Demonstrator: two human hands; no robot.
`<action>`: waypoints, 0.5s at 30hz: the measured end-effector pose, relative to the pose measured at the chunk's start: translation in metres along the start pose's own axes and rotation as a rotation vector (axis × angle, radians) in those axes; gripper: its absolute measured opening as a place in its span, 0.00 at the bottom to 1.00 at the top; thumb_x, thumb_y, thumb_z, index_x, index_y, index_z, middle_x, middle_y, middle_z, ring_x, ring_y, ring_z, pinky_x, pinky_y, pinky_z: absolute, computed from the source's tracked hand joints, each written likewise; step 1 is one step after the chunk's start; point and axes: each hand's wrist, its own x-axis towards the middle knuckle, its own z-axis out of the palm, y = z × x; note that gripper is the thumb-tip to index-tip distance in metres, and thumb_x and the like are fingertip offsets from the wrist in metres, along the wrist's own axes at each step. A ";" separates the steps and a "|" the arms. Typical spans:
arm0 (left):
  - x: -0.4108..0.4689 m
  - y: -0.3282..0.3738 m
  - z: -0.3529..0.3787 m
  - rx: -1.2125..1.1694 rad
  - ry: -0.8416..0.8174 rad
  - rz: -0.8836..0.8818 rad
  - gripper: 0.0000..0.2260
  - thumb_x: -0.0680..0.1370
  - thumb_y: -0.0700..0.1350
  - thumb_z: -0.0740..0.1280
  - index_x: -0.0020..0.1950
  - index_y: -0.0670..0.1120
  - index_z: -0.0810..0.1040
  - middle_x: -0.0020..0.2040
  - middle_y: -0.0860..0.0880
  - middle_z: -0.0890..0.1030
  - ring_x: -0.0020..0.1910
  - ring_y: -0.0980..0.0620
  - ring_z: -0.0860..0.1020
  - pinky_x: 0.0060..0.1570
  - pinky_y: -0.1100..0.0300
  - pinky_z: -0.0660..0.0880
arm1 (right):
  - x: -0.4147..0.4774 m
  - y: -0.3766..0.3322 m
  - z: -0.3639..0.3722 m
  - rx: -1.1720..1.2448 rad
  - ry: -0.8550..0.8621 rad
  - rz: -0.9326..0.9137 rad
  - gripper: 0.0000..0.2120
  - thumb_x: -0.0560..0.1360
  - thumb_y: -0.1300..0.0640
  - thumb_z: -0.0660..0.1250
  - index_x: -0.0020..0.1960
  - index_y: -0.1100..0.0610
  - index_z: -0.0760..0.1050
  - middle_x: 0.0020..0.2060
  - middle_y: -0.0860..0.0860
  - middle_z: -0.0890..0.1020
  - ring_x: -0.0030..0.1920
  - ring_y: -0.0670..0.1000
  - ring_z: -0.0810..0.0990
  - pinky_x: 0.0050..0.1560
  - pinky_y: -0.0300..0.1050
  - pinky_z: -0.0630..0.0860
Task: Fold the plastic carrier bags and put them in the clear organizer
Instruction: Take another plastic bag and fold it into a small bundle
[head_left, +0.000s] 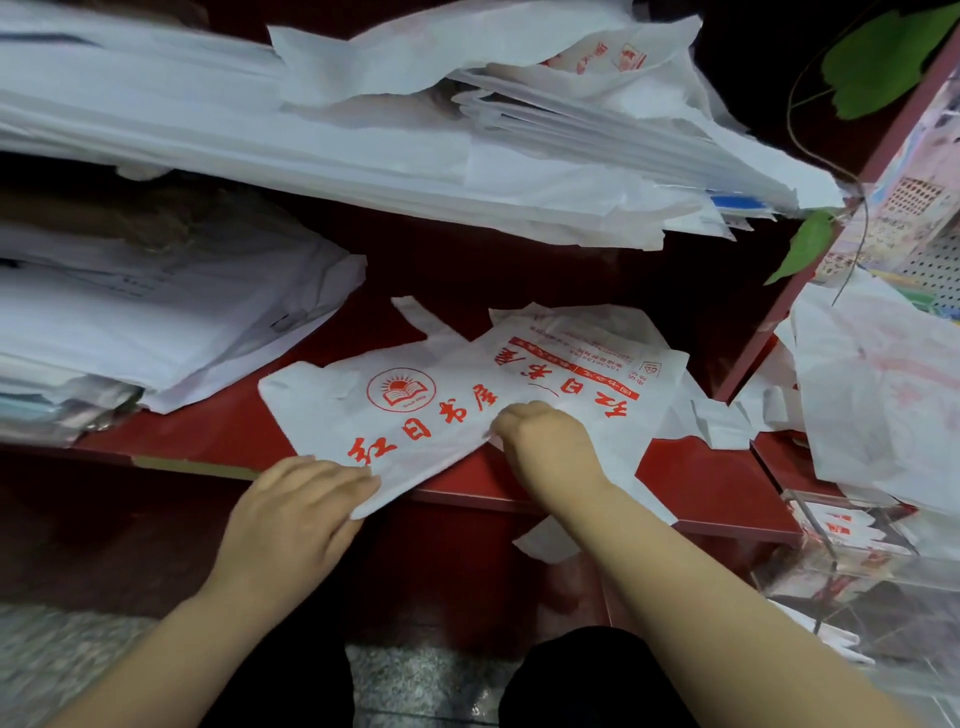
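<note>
Carrier bag (332, 410) on red shelf (208, 431): left fingers (343, 480) flat, right fingers (511, 422) pinching it.

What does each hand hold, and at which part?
The right hand pinches the white carrier bag at its near edge; the left hand only presses flat on its near corner.

A white carrier bag (415, 431) with red print lies flat mid-frame, touching a second printed bag (587, 358) on its right; the clear organizer (852, 577), lower right, holds folded bags.

Head cam, close, fwd & down over red shelf (701, 488).
</note>
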 end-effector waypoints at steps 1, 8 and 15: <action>0.002 0.007 0.001 -0.010 0.020 -0.001 0.27 0.82 0.51 0.48 0.42 0.43 0.85 0.41 0.49 0.84 0.45 0.54 0.71 0.49 0.59 0.66 | 0.003 0.006 0.002 0.007 -0.024 0.044 0.15 0.73 0.64 0.63 0.59 0.58 0.76 0.58 0.54 0.78 0.56 0.55 0.76 0.49 0.43 0.73; 0.037 0.072 0.026 -0.050 -0.002 -0.050 0.15 0.66 0.47 0.57 0.35 0.46 0.84 0.32 0.53 0.82 0.31 0.52 0.80 0.39 0.61 0.64 | -0.037 0.015 0.012 0.170 0.241 -0.116 0.17 0.62 0.62 0.61 0.49 0.61 0.80 0.47 0.57 0.83 0.44 0.56 0.81 0.45 0.44 0.77; 0.055 0.117 0.053 -0.208 -0.123 -0.011 0.12 0.67 0.51 0.60 0.31 0.50 0.81 0.29 0.56 0.80 0.29 0.54 0.78 0.43 0.63 0.65 | -0.077 0.041 0.029 0.314 0.209 -0.036 0.13 0.69 0.56 0.59 0.39 0.59 0.82 0.41 0.53 0.85 0.43 0.50 0.82 0.58 0.44 0.65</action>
